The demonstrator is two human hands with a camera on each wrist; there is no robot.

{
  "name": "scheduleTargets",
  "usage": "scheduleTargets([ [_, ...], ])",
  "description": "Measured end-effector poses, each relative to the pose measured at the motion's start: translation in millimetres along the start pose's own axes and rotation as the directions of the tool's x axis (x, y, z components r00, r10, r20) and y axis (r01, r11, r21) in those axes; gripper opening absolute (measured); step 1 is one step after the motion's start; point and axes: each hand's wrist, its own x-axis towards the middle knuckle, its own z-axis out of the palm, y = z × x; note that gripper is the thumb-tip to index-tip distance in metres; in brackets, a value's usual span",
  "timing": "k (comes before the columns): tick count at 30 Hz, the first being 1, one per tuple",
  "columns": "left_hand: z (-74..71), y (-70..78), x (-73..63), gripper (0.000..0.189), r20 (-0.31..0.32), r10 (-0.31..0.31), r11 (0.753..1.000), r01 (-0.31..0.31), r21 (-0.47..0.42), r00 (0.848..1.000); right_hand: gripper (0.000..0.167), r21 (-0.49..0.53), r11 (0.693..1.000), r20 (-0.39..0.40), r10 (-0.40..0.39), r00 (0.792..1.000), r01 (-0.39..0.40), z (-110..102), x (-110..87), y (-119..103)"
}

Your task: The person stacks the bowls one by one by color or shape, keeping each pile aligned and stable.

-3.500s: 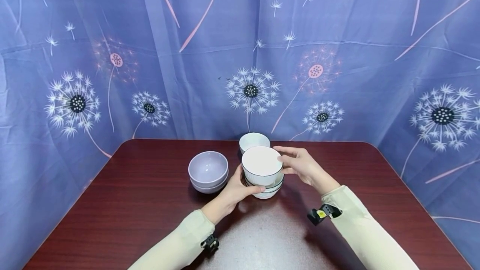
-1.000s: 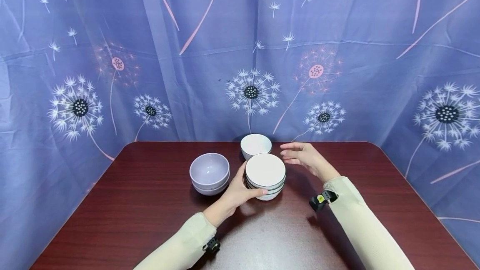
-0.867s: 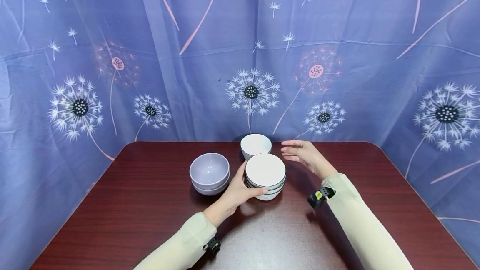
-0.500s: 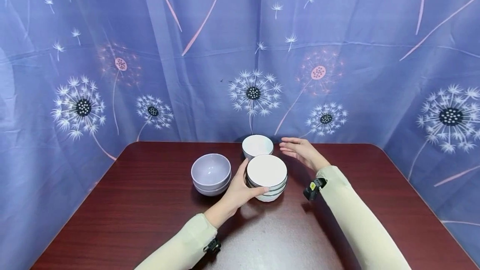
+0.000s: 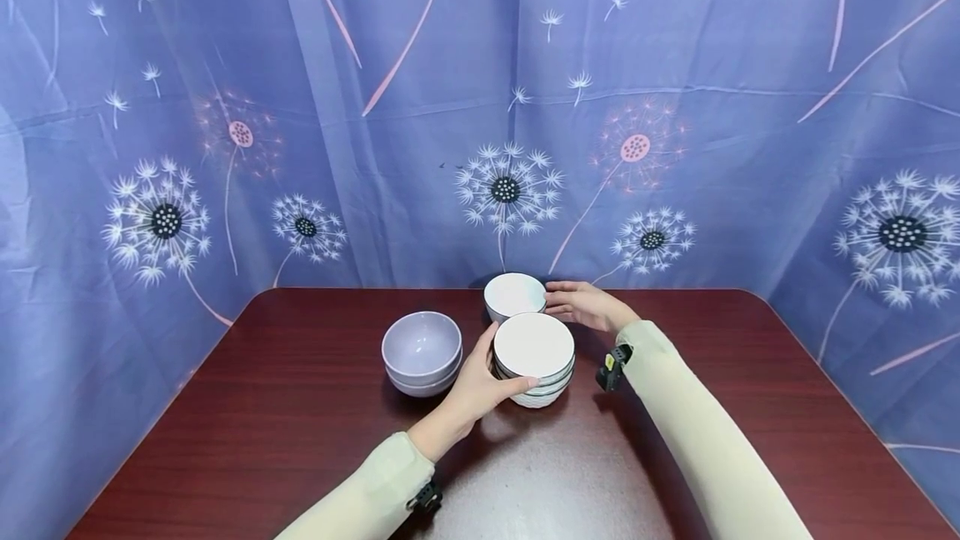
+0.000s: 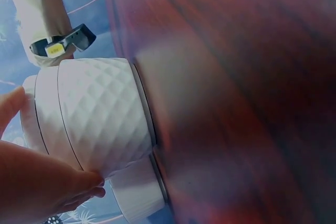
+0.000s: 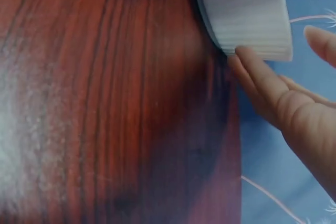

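Observation:
My left hand [image 5: 474, 383] grips a stack of white bowls [image 5: 546, 395] with dark rims, thumb across the front and fingers round the left side. In the left wrist view the stack [image 6: 102, 111] shows its dimpled lowest bowl standing on the table, with my left hand [image 6: 47, 182] at its upper part. Behind the stack stands a single white bowl [image 5: 514, 293]. My right hand [image 5: 585, 307] is at that bowl's right side. In the right wrist view the fingertips of my right hand [image 7: 299, 111] lie against the ribbed wall of the bowl [image 7: 249, 17], thumb apart.
Two lavender bowls [image 5: 422, 348], one in the other, stand left of my left hand. Everything is on a dark red wooden table [image 5: 247, 415]. A blue dandelion-print curtain [image 5: 405, 148] hangs behind the table's back edge.
Earlier a white bowl was held above the stack; it is now seated as the top one. My right hand let go, then moved back and left to the rear bowl. My left hand stays on the stack.

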Motion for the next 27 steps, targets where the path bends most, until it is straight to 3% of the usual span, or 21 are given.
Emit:
scheduleTargets([
  [14,-1.2,-0.1,1.2,0.106,0.007,-0.013,1.0,0.013,0.004,1.0,0.063,-0.04,0.995,-0.011,0.092,0.996,-0.092,1,9.7,3],
  [22,-1.4,-1.1,0.6,0.106,0.006,-0.001,1.0,0.001,0.011,1.0,0.066,-0.104,0.988,-0.04,0.109,0.993,-0.113,5,17.4,6],
  [27,-1.5,-1.1,1.4,0.106,0.006,-0.009,1.0,0.009,0.012,1.0,0.068,-0.087,0.991,-0.055,0.093,0.994,-0.098,6,17.2,7],
])
